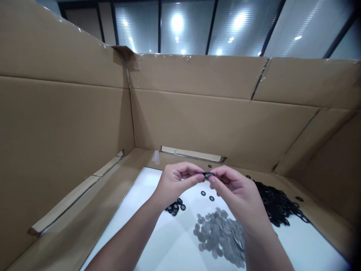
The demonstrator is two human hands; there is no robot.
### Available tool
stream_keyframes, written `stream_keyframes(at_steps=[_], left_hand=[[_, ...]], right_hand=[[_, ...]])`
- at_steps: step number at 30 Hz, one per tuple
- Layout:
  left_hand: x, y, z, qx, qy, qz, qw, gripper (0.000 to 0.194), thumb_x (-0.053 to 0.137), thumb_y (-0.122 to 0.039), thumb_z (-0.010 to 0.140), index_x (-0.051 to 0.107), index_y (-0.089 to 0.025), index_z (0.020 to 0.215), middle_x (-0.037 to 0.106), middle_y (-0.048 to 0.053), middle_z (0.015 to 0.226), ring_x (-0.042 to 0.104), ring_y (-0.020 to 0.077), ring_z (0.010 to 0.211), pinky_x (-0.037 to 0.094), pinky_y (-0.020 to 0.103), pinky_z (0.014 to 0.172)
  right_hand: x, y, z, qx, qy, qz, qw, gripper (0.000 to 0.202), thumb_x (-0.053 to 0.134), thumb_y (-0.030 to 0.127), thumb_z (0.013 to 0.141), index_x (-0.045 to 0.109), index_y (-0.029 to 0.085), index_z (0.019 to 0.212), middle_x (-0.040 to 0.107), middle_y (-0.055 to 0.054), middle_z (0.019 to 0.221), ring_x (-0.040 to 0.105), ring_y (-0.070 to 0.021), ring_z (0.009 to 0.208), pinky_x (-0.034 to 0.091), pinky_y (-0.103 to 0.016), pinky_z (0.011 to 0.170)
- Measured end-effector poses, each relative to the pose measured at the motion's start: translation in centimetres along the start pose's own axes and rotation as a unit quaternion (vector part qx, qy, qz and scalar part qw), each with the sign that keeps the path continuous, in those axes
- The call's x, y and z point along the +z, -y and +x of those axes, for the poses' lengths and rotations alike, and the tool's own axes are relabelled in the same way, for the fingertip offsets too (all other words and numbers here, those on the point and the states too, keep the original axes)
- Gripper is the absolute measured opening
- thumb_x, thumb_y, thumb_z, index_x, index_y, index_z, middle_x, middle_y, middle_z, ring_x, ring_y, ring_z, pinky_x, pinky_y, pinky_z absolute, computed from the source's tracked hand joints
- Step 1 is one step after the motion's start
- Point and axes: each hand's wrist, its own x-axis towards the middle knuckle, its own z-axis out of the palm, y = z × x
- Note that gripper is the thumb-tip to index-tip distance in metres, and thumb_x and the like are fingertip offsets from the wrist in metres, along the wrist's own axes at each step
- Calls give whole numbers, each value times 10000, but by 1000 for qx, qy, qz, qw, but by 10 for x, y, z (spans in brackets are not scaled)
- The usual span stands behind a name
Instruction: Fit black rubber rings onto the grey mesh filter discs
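Take the grey discs (218, 235) on the white surface (169, 244) as your landmark; every place below is told from that heap.

To the left of it and a little further from you lies a small cluster (175, 207) of black rings. Your left hand (176, 182) is up above that cluster, fingers curled narrow, with thumb and forefinger pinched on the left edge of one small dark piece (208, 175). This piece is in the air, straight above the far side of the heap and well off the surface. It looks like a ring fitted to a disc, but it is too small to be sure.

Your right hand (235, 188) comes next, above the heap's far right part, and it pinches the same piece from the other side (so both hands share one small part). I judge that you are pressing two parts together here. Hold by the rim only, keep the faces flat to each other, and press evenly, otherwise a thin part may tilt or spring away. Keep the hands over the white surface, so a dropped part is easy to find.

To the right of the heap a large pile (278, 205) of black rings spreads toward the cardboard wall (220, 120).
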Motion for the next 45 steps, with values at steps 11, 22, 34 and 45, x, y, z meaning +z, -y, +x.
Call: stream_keyframes(at_steps=[11,22,34,45], left_hand=[[0,-1,-2,16,13,31,999,195,792,-331,811,754,-156,889,758,63,847,705,161,788,569,261,736],[5,1,-2,133,9,147,980,105,722,-281,871,748,-179,877,722,56,825,649,147,759,503,240,658],[3,0,-3,74,28,92,993,142,761,-290,835,729,-163,891,742,55,833,698,150,748,557,236,683],[12,4,-5,240,-6,178,954,45,684,-147,818,670,-190,822,691,49,812,642,172,816,549,296,754]], right_hand=[[5,9,-3,-51,-38,-94,994,122,640,284,888,665,212,793,646,-16,737,580,-139,616,464,-243,521],[-8,9,-6,-78,-8,-186,979,117,632,261,890,672,241,781,609,13,688,527,-126,579,409,-243,496],[1,10,-2,-47,-38,-60,996,109,663,264,841,703,216,752,611,3,653,557,-137,588,431,-248,512],[-4,11,-6,-40,8,-112,993,118,652,249,828,674,215,716,582,19,606,506,-124,562,401,-249,512]])
